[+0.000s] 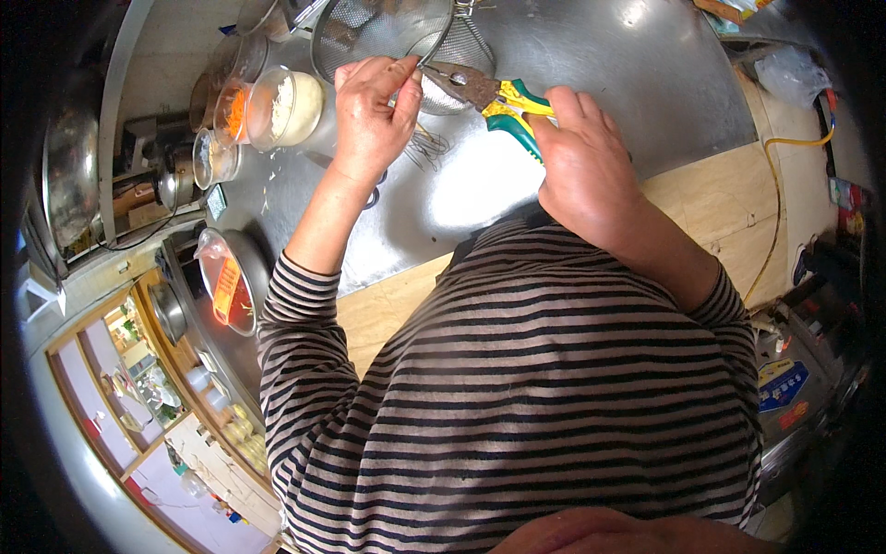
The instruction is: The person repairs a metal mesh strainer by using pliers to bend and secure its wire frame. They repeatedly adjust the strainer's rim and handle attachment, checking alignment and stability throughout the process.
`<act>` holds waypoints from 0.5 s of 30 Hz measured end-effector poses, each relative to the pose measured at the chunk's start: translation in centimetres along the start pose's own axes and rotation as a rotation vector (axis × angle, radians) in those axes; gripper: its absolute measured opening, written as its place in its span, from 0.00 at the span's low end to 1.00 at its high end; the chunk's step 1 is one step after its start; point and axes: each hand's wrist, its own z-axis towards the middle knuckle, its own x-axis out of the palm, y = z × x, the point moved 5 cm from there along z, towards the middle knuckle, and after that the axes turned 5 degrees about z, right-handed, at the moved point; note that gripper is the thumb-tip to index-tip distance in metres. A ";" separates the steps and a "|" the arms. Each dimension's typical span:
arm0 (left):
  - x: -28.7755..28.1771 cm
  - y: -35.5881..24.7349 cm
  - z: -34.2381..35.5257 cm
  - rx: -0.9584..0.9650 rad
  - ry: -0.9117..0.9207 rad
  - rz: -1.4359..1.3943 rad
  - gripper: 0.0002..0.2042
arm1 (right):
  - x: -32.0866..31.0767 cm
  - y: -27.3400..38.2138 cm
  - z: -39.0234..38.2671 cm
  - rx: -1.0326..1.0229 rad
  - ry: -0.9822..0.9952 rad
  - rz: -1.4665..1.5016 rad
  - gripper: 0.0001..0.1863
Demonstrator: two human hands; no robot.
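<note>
My right hand (591,162) is wrapped round a pair of pliers (475,90) with rusty jaws and yellow-green handles. The jaw tips reach the rim of a metal mesh strainer (369,32), right by my left fingertips. My left hand (369,115) is closed in a pinch on that rim; whether a bit of wire is also between its fingers I cannot tell. Below the strainer, a loose bundle of thin wire (425,146) lies on the steel table (600,55). Scissors (373,196) lie partly hidden under my left forearm.
To the left stand clear tubs: one with pale shreds (288,109), one with orange shreds (233,113), and a smaller container (215,159). A metal bowl (242,277) holding a reddish bag sits lower left. A yellow hose (780,185) hangs at the right beside a plastic bag (792,76).
</note>
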 end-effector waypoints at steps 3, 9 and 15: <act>0.0 0.0 0.0 0.001 -0.033 -0.019 0.07 | 0.2 -0.4 0.1 0.015 0.036 0.091 0.16; 0.0 0.0 0.0 0.003 -0.027 -0.020 0.07 | 1.3 -1.9 0.7 0.055 0.235 0.624 0.18; -0.1 -0.1 0.0 0.008 -0.039 -0.029 0.06 | 2.7 -2.0 0.0 0.399 0.690 1.427 0.26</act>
